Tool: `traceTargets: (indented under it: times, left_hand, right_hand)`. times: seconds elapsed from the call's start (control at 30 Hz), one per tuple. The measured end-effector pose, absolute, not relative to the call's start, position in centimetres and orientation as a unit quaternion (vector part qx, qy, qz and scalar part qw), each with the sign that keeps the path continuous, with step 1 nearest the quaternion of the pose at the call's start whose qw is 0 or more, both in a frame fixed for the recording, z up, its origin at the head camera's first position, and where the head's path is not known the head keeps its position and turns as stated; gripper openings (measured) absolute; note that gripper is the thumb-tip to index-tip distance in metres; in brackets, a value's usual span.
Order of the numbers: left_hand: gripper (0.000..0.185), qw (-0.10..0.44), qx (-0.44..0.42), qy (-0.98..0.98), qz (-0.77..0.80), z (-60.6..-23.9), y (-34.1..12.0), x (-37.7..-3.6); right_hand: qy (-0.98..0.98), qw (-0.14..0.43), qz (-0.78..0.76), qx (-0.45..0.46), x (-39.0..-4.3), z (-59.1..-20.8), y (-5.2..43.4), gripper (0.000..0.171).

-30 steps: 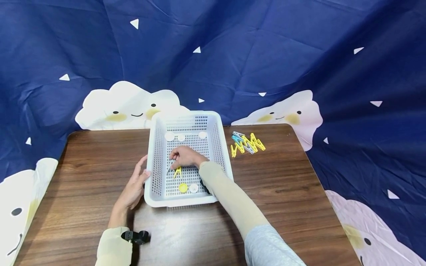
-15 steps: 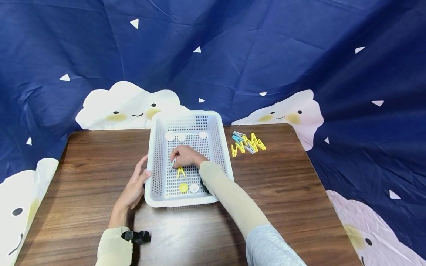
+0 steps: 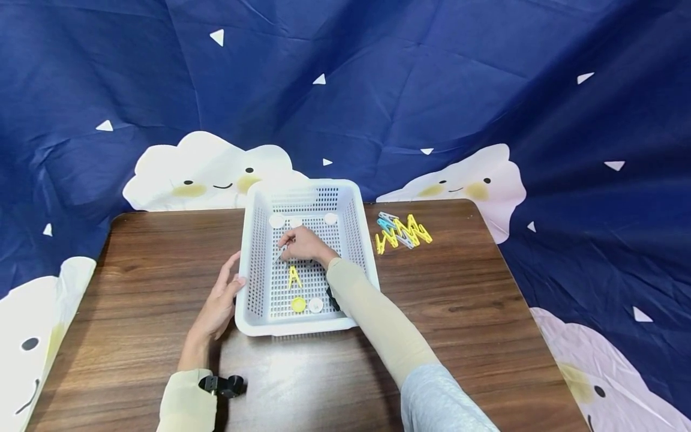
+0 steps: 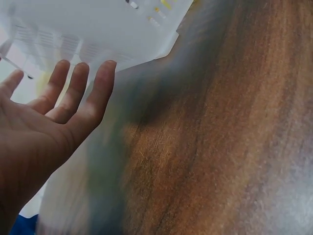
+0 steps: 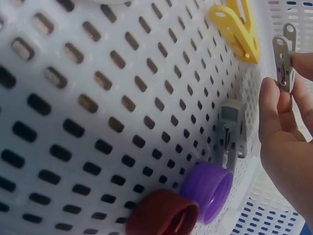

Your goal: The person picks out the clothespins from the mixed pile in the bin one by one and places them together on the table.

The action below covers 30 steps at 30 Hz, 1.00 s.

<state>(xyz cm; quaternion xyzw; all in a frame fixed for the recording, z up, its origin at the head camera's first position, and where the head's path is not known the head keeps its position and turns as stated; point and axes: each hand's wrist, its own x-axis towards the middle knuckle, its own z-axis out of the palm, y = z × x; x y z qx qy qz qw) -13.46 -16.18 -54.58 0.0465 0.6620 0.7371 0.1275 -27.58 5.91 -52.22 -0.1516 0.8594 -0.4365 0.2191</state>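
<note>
A white perforated plastic basket (image 3: 302,329) stands on the table. My left hand (image 3: 218,300) touches its left side, fingers loosely bent against the outer wall in the left wrist view. Inside the basket, my right hand (image 3: 303,245) pinches a grey clothespin (image 5: 283,63) between thumb and fingertips. Nearer the front, a yellow clothespin (image 3: 294,277) lies on the basket floor. Another grey clothespin (image 5: 230,129) shows in the right wrist view, beside a purple cap (image 5: 208,191) and a dark red cap (image 5: 161,213); the right hand and arm hide these in the head view.
A yellow cap (image 3: 298,305) and a white cap (image 3: 315,305) lie at the basket's front. Further white caps (image 3: 277,221) sit along its far end. To the right on the wooden table (image 3: 453,306) is a cluster of yellow, blue and grey clothespins (image 3: 402,231).
My right hand has risen toward the far end of the basket with the grey clothespin. The yellow clothespin below it now shows whole. My left hand has stayed at the basket's side.
</note>
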Motion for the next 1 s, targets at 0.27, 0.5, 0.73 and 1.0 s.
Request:
traceTargets:
  times: [0.27, 0.5, 0.73, 1.0]
  left_hand:
    - [0.059, 0.130, 0.038, 0.658, 0.741, -54.5, -16.1, -13.5]
    - [0.058, 0.130, 0.039, 0.651, 0.747, -54.3, -16.3, -13.4]
    - [0.057, 0.120, 0.030, 0.661, 0.740, -54.1, -15.9, -13.4]
    - [0.056, 0.111, 0.015, 0.674, 0.730, -53.9, -15.7, -13.3]
  right_hand:
    - [0.852, 0.186, -0.475, -0.116, -27.9, -51.6, 6.7, 0.026]
    - [0.842, 0.177, -0.501, -0.088, -28.2, -50.3, 8.0, 0.029]
    - [0.830, 0.157, -0.533, -0.058, -28.0, -49.2, 9.1, 0.029]
    - [0.815, 0.121, -0.564, -0.049, -27.8, -48.6, 10.0, 0.027]
